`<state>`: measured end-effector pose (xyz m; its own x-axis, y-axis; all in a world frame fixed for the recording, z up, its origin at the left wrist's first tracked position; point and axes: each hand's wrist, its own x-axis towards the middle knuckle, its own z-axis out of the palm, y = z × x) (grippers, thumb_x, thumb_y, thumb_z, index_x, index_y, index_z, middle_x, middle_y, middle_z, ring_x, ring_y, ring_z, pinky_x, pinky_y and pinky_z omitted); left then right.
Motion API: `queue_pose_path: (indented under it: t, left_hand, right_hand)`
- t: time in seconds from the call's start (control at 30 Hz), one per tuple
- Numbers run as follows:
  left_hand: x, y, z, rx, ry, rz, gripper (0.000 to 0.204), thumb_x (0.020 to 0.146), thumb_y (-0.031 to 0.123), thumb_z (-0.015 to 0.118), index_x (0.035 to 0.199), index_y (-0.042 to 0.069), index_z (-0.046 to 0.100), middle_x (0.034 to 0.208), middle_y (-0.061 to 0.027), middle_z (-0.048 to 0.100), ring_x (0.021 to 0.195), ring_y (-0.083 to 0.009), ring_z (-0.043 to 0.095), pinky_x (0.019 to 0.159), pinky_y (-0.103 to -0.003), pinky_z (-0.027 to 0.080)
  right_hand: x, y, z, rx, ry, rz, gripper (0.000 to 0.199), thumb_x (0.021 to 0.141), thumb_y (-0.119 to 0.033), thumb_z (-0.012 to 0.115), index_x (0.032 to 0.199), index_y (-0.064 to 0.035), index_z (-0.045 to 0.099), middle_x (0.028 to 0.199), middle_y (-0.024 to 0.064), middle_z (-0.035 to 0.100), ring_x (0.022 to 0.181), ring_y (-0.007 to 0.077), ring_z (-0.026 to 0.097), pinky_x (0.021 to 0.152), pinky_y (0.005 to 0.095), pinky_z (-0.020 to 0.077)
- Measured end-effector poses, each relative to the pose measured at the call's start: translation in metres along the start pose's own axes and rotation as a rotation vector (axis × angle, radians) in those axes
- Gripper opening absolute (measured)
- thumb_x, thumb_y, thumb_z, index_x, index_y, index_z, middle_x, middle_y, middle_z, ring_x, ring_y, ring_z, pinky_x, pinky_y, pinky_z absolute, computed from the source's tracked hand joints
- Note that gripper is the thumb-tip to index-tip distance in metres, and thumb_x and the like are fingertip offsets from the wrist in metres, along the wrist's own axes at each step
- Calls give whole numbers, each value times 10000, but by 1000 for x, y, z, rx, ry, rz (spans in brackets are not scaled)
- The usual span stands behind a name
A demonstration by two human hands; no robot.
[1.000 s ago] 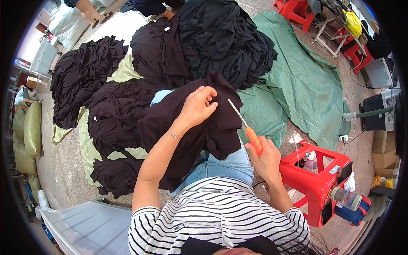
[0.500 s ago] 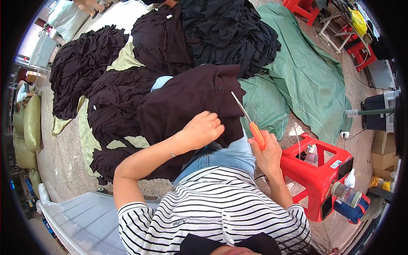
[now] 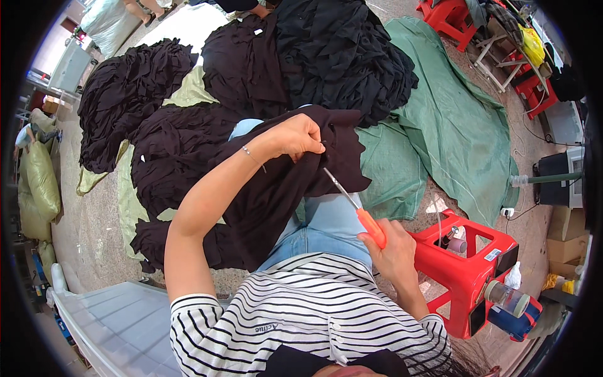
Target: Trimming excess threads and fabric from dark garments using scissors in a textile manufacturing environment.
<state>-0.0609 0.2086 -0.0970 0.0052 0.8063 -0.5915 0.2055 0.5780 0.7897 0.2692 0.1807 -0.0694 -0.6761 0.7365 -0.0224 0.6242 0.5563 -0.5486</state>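
One dark brown garment (image 3: 289,182) across lap (image 3: 336,220). Left hand (image 3: 300,135), fingertips pinched together on its fold. Right hand (image 3: 396,254), fingers wrapped round one orange-handled tool (image 3: 369,226), tip near cloth. Five dark cloth heaps (image 3: 348,60) beyond. One clear jar (image 3: 516,301) beside red stool's (image 3: 461,273) right edge, contents unclear. Green tarp (image 3: 446,138) over speckled floor (image 3: 88,245).

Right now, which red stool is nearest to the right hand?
The red plastic stool at lower right, beside the right hand; the other red stools are farther off, upper right.
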Motion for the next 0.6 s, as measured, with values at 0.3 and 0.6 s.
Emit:
queue_pose_path:
  t: [0.3,0.6]
  left_hand:
    - [-7,-4,-2,54,60,47,191,870,147,728,774,23,618,644,-13,568,523,-97,549,469,-251,459]
    - [-2,-11,2,40,57,120,202,874,137,730,974,16,603,678,-13,585,596,-71,542,509,-249,419]
  right_hand:
    - [4,-5,4,-57,46,-51,370,824,-411,769,882,-67,645,668,95,582,636,285,589,544,406,457]
    - [1,0,3,6,78,-21,361,834,-399,765,910,-69,639,693,105,575,667,304,582,558,421,456]
